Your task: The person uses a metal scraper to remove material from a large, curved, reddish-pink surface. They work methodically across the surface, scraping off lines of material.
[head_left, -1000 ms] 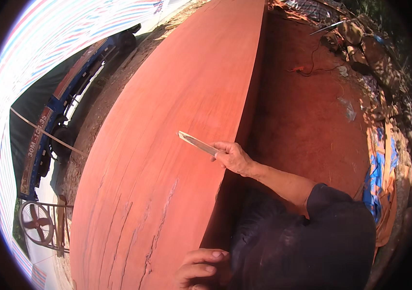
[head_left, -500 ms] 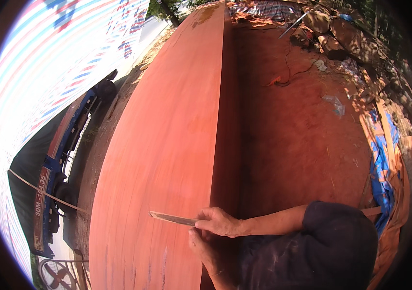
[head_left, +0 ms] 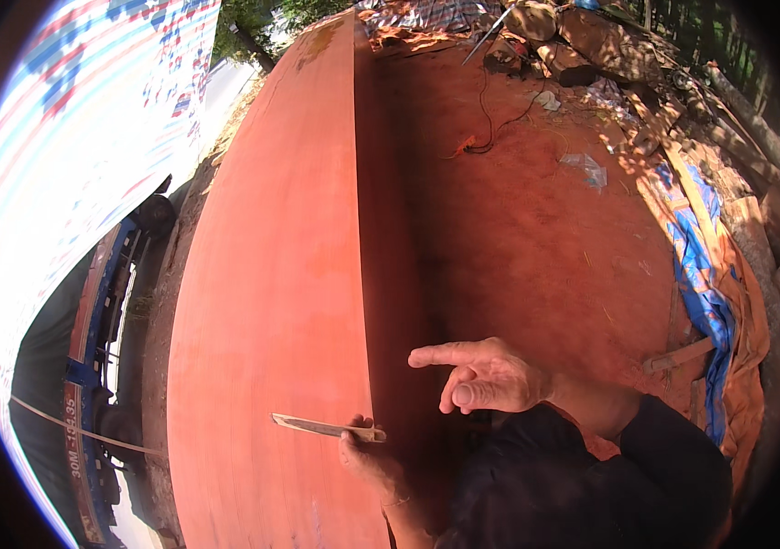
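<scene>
A long reddish-brown wooden slab (head_left: 266,265) runs away from me, its straight right edge catching the light. Over the near part of that edge, my left hand (head_left: 373,468) grips a thin, flat wooden strip (head_left: 307,425) by its right end. The strip's free end points left across the slab. To the right, my right hand (head_left: 492,377) is off the strip and holds nothing. Its index finger stretches left while the other fingers bend loosely.
Reddish dusty ground (head_left: 518,229) lies right of the slab, with a dark cord (head_left: 489,128) and a plastic scrap (head_left: 586,170). Blue and orange tarpaulin (head_left: 705,265) and logs (head_left: 582,46) border it. A truck bed (head_left: 83,393) stands left, beneath a striped sheet (head_left: 97,110).
My right hand has let go of the strip and moved up and right, index finger stretched out. The strip is now in my left hand. The view has shifted, moving the slab leftward.
</scene>
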`<control>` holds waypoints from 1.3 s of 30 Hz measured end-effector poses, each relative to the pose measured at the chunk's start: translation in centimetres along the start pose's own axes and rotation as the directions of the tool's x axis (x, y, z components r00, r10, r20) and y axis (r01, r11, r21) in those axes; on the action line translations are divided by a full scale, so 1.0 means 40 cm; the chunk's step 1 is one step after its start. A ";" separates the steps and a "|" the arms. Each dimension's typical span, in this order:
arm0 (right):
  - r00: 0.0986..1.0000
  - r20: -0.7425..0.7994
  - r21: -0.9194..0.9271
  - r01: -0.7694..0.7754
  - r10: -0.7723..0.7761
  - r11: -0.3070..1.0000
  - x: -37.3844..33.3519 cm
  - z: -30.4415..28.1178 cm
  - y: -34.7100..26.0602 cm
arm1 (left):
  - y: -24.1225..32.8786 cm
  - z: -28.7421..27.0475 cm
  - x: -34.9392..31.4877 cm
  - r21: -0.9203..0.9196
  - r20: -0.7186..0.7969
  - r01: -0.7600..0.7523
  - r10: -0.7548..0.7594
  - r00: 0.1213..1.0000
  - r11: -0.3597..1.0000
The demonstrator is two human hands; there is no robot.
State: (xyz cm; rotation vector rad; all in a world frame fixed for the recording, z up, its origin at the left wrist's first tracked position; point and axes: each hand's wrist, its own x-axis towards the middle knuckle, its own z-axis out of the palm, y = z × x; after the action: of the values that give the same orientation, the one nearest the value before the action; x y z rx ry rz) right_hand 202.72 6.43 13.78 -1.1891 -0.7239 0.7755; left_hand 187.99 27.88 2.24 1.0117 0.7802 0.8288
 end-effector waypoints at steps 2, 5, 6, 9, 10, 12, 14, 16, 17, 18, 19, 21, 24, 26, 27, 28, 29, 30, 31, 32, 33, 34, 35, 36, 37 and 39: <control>0.960 0.014 0.206 0.270 -0.279 0.940 -0.075 -0.054 -0.103 | -0.014 -0.023 0.018 -0.015 -0.065 -0.015 0.014 0.998 1.000; 0.918 0.043 0.168 0.381 -0.393 0.909 -0.231 -0.048 -0.233 | -0.031 -0.051 0.048 0.089 -0.048 -0.045 0.050 0.998 0.995; 0.886 0.056 0.196 0.442 -0.460 0.875 -0.263 -0.039 -0.251 | -0.033 -0.057 0.062 0.126 -0.036 -0.056 0.061 0.997 0.990; 0.843 0.061 0.184 0.517 -0.535 0.836 -0.350 -0.018 -0.267 | -0.030 -0.053 0.107 0.187 -0.024 -0.050 0.055 0.998 0.981; 0.836 0.042 0.179 0.532 -0.547 0.827 -0.373 -0.016 -0.261 | -0.031 -0.044 0.113 0.206 -0.007 -0.053 0.055 0.998 0.977; 0.822 -0.005 0.156 0.563 -0.569 0.812 -0.420 -0.019 -0.243 | -0.030 -0.016 0.121 0.250 0.020 -0.087 0.085 0.996 0.964; 0.812 -0.048 0.137 0.583 -0.582 0.801 -0.470 -0.019 -0.226 | -0.031 0.016 0.107 0.305 0.046 -0.146 0.139 0.989 0.941; 0.801 -0.111 0.107 0.598 -0.588 0.794 -0.513 -0.017 -0.203 | -0.038 0.059 0.076 0.375 0.112 -0.234 0.207 0.972 0.897; 0.795 -0.141 0.098 0.604 -0.590 0.791 -0.535 -0.017 -0.197 | -0.045 0.082 0.053 0.396 0.164 -0.283 0.236 0.958 0.874; 0.791 -0.152 0.089 0.608 -0.593 0.789 -0.540 -0.012 -0.186 | -0.050 0.100 0.025 0.412 0.221 -0.334 0.263 0.939 0.847; 0.785 -0.177 0.080 0.613 -0.594 0.786 -0.552 -0.010 -0.180 | -0.058 0.115 -0.007 0.416 0.293 -0.374 0.267 0.918 0.829; 0.785 -0.185 0.082 0.612 -0.592 0.786 -0.541 -0.010 -0.165 | -0.082 0.143 -0.072 0.402 0.436 -0.431 0.245 0.866 0.808; 0.798 -0.156 0.097 0.598 -0.582 0.795 -0.471 0.000 -0.152 | -0.130 0.169 -0.172 0.376 0.626 -0.392 0.081 0.775 0.839; 0.805 -0.136 0.109 0.591 -0.577 0.799 -0.411 0.006 -0.151 | -0.158 0.180 -0.220 0.378 0.699 -0.349 -0.017 0.715 0.857; 0.812 -0.123 0.103 0.582 -0.571 0.806 -0.373 0.009 -0.149 | -0.168 0.186 -0.228 0.385 0.720 -0.325 -0.060 0.692 0.864; 0.818 -0.119 0.106 0.574 -0.563 0.812 -0.338 0.011 -0.147 | -0.174 0.189 -0.230 0.388 0.721 -0.311 -0.075 0.689 0.867; 0.826 -0.112 0.106 0.563 -0.553 0.819 -0.307 0.004 -0.144 | -0.178 0.195 -0.215 0.389 0.714 -0.296 -0.082 0.696 0.873; 0.834 -0.098 0.099 0.550 -0.542 0.829 -0.278 0.002 -0.146 | -0.178 0.197 -0.200 0.385 0.706 -0.283 -0.083 0.704 0.878; 0.842 -0.089 0.100 0.539 -0.532 0.836 -0.254 0.000 -0.148 | -0.176 0.199 -0.173 0.385 0.689 -0.272 -0.079 0.721 0.882; 0.843 -0.080 0.100 0.538 -0.533 0.837 -0.245 -0.001 -0.151 | -0.173 0.199 -0.145 0.386 0.670 -0.264 -0.072 0.739 0.884; 0.844 -0.076 0.108 0.537 -0.532 0.837 -0.242 -0.001 -0.156 | -0.172 0.200 -0.116 0.385 0.646 -0.250 -0.066 0.760 0.888; 0.845 -0.075 0.123 0.535 -0.530 0.836 -0.252 -0.003 -0.160 | -0.171 0.198 -0.090 0.383 0.624 -0.239 -0.059 0.779 0.892; 0.842 -0.077 0.137 0.540 -0.535 0.830 -0.270 -0.002 -0.168 | -0.170 0.196 -0.068 0.375 0.604 -0.231 -0.048 0.795 0.898; 0.836 -0.089 0.160 0.549 -0.542 0.820 -0.291 0.000 -0.176 | -0.170 0.195 -0.048 0.365 0.584 -0.224 -0.035 0.811 0.904; 0.836 -0.100 0.188 0.549 -0.540 0.815 -0.305 0.006 -0.183 | -0.170 0.192 -0.033 0.354 0.566 -0.215 -0.025 0.824 0.910; 0.833 -0.170 0.230 0.554 -0.527 0.800 -0.315 0.006 -0.183 | -0.174 0.190 -0.009 0.357 0.548 -0.198 -0.033 0.836 0.913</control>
State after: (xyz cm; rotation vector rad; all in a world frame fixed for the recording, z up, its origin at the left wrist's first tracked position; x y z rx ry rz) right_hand 196.66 -5.32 19.90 -0.7049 -0.7972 0.3132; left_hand 195.86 22.49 -1.65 1.5766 0.4111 0.4093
